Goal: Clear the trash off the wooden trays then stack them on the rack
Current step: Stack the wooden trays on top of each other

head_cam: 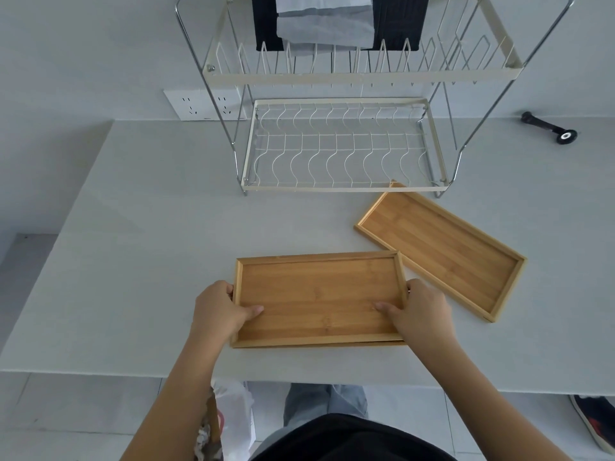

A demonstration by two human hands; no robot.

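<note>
A bare wooden tray [316, 294] lies near the table's front edge. My left hand [218, 311] grips its left end, thumb inside the rim. At the tray's right end my right hand [419, 311] holds on the same way. A thin wooden edge shows under its front side; I cannot tell if another tray lies beneath. A second wooden tray [439, 247], also bare, lies at an angle to the right, its far corner touching the rack's base. The two-tier wire rack [342, 188] stands behind, its lower shelf holding nothing.
A black tool with a small wheel [549, 128] lies at the far right of the white table [149, 227]. Cloths hang behind the rack's upper tier. A wall socket [203, 104] is at the back left. A plastic bag [233, 420] hangs below the table's front edge.
</note>
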